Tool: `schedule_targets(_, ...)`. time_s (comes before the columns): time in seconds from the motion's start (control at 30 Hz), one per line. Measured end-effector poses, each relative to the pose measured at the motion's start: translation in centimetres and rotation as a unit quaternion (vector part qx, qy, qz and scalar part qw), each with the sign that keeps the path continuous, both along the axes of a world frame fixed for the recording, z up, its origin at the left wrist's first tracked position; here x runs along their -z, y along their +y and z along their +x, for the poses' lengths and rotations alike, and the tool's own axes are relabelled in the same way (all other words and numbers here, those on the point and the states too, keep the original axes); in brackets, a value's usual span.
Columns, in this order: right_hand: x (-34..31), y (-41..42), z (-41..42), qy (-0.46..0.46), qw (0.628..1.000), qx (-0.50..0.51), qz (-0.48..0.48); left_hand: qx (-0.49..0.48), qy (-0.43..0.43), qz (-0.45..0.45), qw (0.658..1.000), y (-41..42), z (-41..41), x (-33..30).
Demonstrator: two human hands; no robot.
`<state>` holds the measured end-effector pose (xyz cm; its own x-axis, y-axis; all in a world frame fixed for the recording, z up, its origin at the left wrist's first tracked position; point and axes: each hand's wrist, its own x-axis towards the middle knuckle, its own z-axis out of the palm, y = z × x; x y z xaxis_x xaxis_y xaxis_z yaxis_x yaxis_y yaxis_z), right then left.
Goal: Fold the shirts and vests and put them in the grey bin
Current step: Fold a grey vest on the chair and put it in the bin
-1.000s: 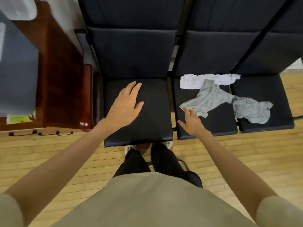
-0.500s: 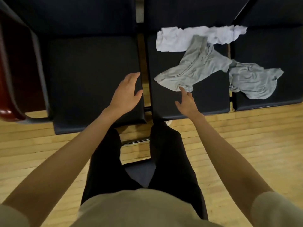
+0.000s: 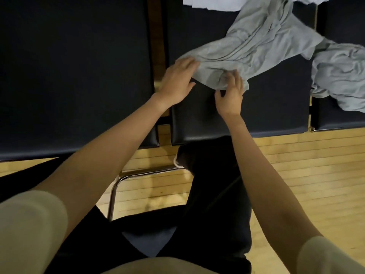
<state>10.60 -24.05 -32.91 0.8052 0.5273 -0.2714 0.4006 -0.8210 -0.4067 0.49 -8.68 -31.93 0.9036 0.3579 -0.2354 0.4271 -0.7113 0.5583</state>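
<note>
Dark chair seats (image 3: 266, 107) carry a crumpled grey shirt (image 3: 246, 48). Left hand (image 3: 175, 82) lies flat on its hem, fingers together; right hand (image 3: 231, 93) pinches the hem.

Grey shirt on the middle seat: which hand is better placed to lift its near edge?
Right. The right hand already has fingers curled into the grey shirt hem; the left hand only rests flat on its corner.

Our left hand (image 3: 177, 80) has crossed from the left seat onto the crumpled grey cotton shirt (image 3: 254, 46); our right hand (image 3: 231, 93) now pinches its near edge.
</note>
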Motion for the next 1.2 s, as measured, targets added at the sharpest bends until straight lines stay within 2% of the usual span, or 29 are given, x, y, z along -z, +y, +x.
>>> schedule_targets(0.1,1.5,-0.4,-0.2,-0.100,0.995,-0.020,-0.009,0.007,-0.017,0.066,0.998,-0.1,0.5,2.2)
schedule_targets(0.23,2.0,-0.4,-1.0,-0.111,0.994,-0.018,-0.017,-0.002,-0.061,0.113,0.992,-0.3,-0.4,3.3)
schedule_targets(0.33,1.4,-0.7,-2.9,-0.090,0.995,-0.034,0.006,-0.003,-0.084,0.094,0.992,-0.9,-2.6,3.5)
schedule_targets(0.47,-0.8,-2.5,-7.3,-0.054,0.995,-0.081,0.028,-0.047,-0.113,0.020,0.992,-2.1,-7.6,1.9)
schedule_targets(0.63,-5.5,-5.0,-11.1,-0.024,0.980,-0.092,0.172,-0.065,-0.212,-0.083,0.972,-3.7,-12.1,-4.6)
schedule_targets(0.8,-12.5,-5.7,-12.6,0.037,0.940,-0.093,0.327,-0.060,-0.282,-0.107,0.952,-3.5,-14.6,-11.9)
schedule_targets(0.93,-17.6,-5.5,-14.0,0.081,0.914,-0.095,0.385,-0.065,-0.278,-0.141,0.948,-2.7,-16.7,-16.6)
schedule_targets(1.07,-20.9,-5.2,-15.1,0.136,0.900,-0.089,0.405,-0.115,-0.280,-0.172,0.937,-2.5,-19.2,-20.8)
schedule_targets(1.2,-24.1,-4.9,-15.8,0.172,0.889,-0.129,0.405,-0.044,-0.185,-0.122,0.974,-1.3,-22.7,-23.9)
